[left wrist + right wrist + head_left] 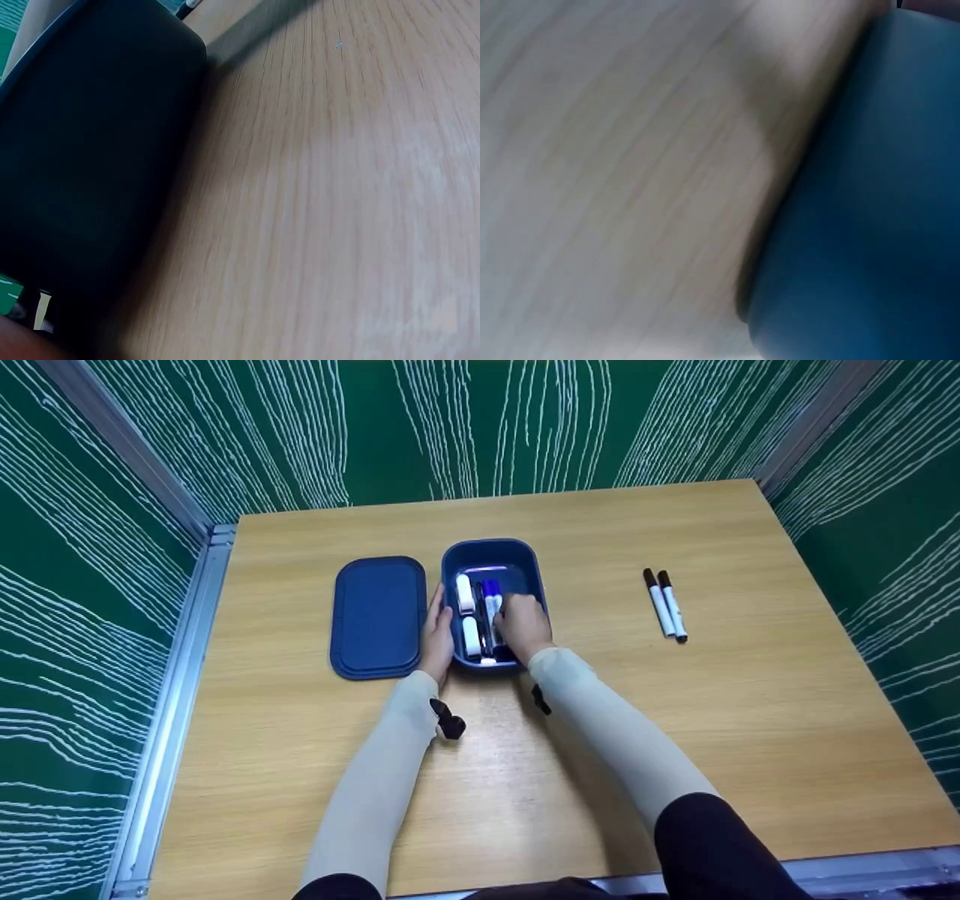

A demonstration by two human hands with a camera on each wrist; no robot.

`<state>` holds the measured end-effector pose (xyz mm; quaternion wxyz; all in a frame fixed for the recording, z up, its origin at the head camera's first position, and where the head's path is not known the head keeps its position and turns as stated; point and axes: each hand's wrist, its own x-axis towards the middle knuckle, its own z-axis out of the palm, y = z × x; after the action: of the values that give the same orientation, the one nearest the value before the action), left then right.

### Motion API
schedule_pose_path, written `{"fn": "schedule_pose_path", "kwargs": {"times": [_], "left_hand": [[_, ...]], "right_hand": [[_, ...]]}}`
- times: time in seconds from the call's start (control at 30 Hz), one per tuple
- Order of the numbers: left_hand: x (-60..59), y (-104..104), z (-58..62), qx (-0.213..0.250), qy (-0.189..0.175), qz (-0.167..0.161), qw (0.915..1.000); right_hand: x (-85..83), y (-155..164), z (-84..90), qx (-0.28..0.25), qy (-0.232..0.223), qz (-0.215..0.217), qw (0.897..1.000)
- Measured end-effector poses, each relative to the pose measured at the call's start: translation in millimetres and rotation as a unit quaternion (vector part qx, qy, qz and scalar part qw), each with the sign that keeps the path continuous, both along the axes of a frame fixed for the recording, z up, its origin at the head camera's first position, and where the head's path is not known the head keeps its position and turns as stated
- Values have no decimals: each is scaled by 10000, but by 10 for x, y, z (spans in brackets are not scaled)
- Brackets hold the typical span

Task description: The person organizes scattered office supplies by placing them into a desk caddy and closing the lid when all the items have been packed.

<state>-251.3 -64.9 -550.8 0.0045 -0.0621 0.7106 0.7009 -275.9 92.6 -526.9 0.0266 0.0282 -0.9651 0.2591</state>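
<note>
In the head view an uncovered dark blue box [529, 562] stands mid-table, holding white erasers [465, 594], blue-capped markers [490, 588] and dark pens along its left part. My left hand [435, 639] rests along the box's left outer wall, fingers extended. Inside the right part, my right hand [525, 624] has curled fingers that seem to pinch a marker, mostly hidden by the hand; a dark end shows near the knuckles. Both wrist views show the box's outer wall [90, 150] close up, and the right one shows its blue side [862, 210].
A dark blue lid [379, 615] lies flat on the table just left of the box. Two white markers with black caps [665, 606] lie side by side at the right. Green panels with white lines enclose the wooden table [300, 780].
</note>
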Motion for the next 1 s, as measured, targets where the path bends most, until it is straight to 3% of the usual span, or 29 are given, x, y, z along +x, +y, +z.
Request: {"fn": "schedule_pose_path", "kwargs": {"times": [0.7, 1.0], "left_hand": [[-16, 18, 10, 87, 58, -2, 9999], [-14, 5, -5, -12, 153, -11, 9999]], "right_hand": [[5, 24, 64, -123, -126, 203, 9996], [-125, 221, 249, -542, 853, 375, 9942]]}}
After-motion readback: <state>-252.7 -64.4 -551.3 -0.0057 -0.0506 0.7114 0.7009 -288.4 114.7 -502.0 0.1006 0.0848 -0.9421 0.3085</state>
